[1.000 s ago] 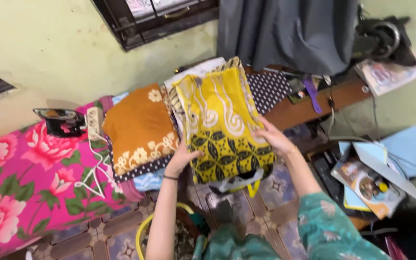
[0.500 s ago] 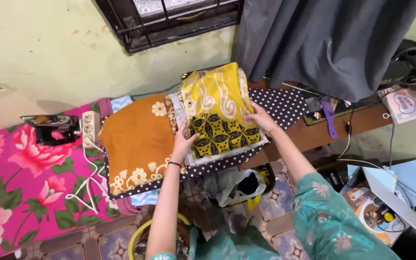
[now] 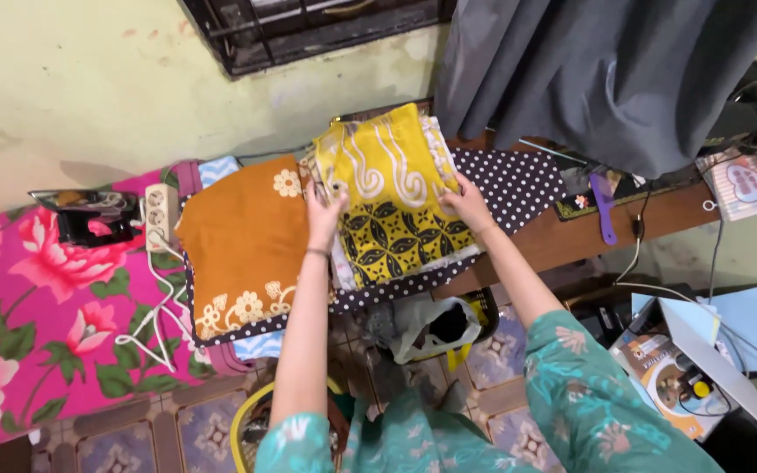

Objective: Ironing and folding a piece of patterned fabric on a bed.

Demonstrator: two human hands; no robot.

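Both hands have slid up the folded yellow cloth (image 3: 392, 206) since the earlier frame, and it lies flatter on the pile.

Left hand (image 3: 323, 219) grips the cloth's left edge, fingers closed on it; right hand (image 3: 466, 203) pinches the right edge, equally near. Between them the cloth rests on the dotted dark fabric (image 3: 519, 184) at the wooden bench's (image 3: 624, 223) left end, beside the orange cloth (image 3: 243, 236). Its long axis runs from the near edge toward the wall (tilted slightly left), dark-patterned end nearest, yellow end pointing at the window grille (image 3: 308, 31).
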